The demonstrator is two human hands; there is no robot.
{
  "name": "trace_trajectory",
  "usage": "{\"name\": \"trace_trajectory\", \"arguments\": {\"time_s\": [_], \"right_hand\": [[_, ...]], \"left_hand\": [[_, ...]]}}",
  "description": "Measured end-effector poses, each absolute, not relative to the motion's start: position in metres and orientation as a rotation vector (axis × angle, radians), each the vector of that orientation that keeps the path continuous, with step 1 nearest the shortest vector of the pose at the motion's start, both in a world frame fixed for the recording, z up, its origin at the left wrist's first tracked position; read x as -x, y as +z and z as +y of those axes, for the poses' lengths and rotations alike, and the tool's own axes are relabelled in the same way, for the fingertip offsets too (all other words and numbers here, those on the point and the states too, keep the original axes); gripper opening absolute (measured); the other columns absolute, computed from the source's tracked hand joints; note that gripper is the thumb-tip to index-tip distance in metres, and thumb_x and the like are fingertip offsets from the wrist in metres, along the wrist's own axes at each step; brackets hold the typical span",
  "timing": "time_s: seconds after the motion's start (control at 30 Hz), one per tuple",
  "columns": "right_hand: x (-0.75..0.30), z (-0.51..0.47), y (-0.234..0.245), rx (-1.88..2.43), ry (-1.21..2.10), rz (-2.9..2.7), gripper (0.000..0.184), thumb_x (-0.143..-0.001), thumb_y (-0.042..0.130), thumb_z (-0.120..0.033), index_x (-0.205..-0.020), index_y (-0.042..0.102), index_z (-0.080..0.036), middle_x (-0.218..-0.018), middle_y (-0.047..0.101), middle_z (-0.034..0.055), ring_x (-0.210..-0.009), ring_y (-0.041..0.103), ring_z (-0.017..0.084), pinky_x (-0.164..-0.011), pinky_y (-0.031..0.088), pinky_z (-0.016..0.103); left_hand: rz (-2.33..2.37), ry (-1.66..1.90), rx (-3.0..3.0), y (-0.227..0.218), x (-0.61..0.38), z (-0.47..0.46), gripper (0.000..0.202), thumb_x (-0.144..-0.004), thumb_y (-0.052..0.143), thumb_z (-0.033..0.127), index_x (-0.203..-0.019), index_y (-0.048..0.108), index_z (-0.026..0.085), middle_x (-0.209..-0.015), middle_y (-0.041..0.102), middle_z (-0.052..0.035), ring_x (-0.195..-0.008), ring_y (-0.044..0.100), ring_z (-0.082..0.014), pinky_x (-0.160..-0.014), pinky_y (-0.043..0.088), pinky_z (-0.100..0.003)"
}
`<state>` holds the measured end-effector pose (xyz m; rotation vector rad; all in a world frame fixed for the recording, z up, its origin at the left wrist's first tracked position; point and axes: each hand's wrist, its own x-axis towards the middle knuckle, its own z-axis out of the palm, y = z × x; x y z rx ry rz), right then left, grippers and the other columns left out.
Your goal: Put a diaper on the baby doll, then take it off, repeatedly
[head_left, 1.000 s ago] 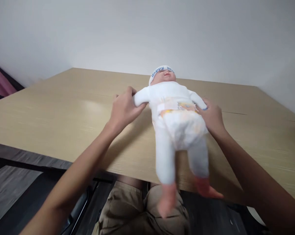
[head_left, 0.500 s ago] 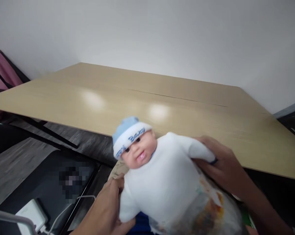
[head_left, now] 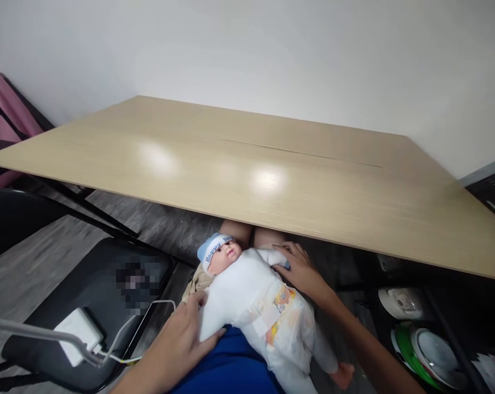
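Observation:
A baby doll (head_left: 247, 290) lies face up across the lap, below the table's near edge. It wears a white top, a blue and white cap (head_left: 218, 250) with lettering, and a diaper (head_left: 286, 323) with an orange printed band. My left hand (head_left: 190, 323) is closed around the doll's sleeve at the lower left, thumb against the white cloth. My right hand (head_left: 297, 265) is wrapped round the other sleeve near its blue cuff. One bare doll foot (head_left: 343, 375) sticks out at the lower right.
A wooden table (head_left: 190, 158) stretches ahead to a pale wall. At left is a black chair (head_left: 67, 290) bearing a white power adapter (head_left: 80, 335) with cables and a blurred-out patch. Under the table at right sit a green-rimmed container (head_left: 407, 350) and a white round item (head_left: 401, 302).
The doll has come down and closer to my body, from in front of the table edge onto the lap. Both hands moved with it and still grip its sleeves.

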<state>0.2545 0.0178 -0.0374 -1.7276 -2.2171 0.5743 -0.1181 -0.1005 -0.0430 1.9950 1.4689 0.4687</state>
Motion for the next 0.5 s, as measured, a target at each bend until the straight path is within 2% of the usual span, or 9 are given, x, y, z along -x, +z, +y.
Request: {"name": "trace_trajectory", "arguments": {"time_s": [0.1, 0.2, 0.27, 0.33, 0.5], "right_hand": [[-0.267, -0.008, -0.027, 1.637, 0.685, -2.033, 0.042, -0.104, 0.07, -0.047, -0.142, 0.074, -0.028, -0.145, 0.073, 0.0129, -0.136, 0.065, 0.037, -0.121, 0.051, 0.059], [-0.27, -0.04, -0.005, 1.574, 1.032, -1.932, 0.036, -0.108, 0.065, -0.056, -0.13, 0.079, -0.03, -0.131, 0.081, 0.0089, -0.123, 0.074, 0.033, -0.111, 0.059, 0.053], [-0.267, -0.055, 0.003, 1.581, 1.149, -1.876, 0.036, -0.11, 0.062, -0.057, -0.124, 0.081, -0.03, -0.125, 0.082, 0.0075, -0.117, 0.077, 0.031, -0.104, 0.061, 0.048], [-0.263, -0.061, 0.005, 1.603, 1.085, -1.852, 0.035, -0.11, 0.061, -0.056, -0.117, 0.083, -0.029, -0.119, 0.083, 0.0074, -0.113, 0.077, 0.031, -0.102, 0.061, 0.048], [-0.26, -0.055, -0.008, 1.61, 0.79, -1.948, 0.032, -0.109, 0.061, -0.049, -0.095, 0.081, -0.03, -0.098, 0.084, 0.0067, -0.095, 0.077, 0.03, -0.092, 0.059, 0.049]], "left_hand": [[1.509, 0.569, -2.157, -0.031, 0.119, -0.105, 0.06, -0.1, 0.077, 0.057, -0.147, 0.053, 0.029, -0.148, 0.069, -0.0175, -0.136, 0.069, -0.0436, -0.115, 0.057, -0.065], [1.339, 0.58, -2.206, 0.002, 0.102, -0.096, 0.055, -0.105, 0.073, 0.05, -0.153, 0.05, 0.035, -0.163, 0.059, -0.0139, -0.149, 0.059, -0.0395, -0.125, 0.049, -0.062], [1.14, 0.541, -2.189, 0.023, 0.079, -0.081, 0.047, -0.109, 0.069, 0.048, -0.151, 0.053, 0.035, -0.161, 0.061, -0.0112, -0.147, 0.059, -0.0354, -0.124, 0.05, -0.056], [0.918, 0.515, -2.194, 0.035, 0.05, -0.061, 0.04, -0.112, 0.064, 0.046, -0.148, 0.057, 0.032, -0.155, 0.065, -0.0104, -0.142, 0.061, -0.0324, -0.121, 0.051, -0.052], [0.57, 0.476, -2.353, 0.022, 0.001, -0.027, 0.034, -0.112, 0.064, 0.047, -0.134, 0.067, 0.022, -0.134, 0.074, -0.0129, -0.125, 0.065, -0.0331, -0.11, 0.051, -0.05]]}}
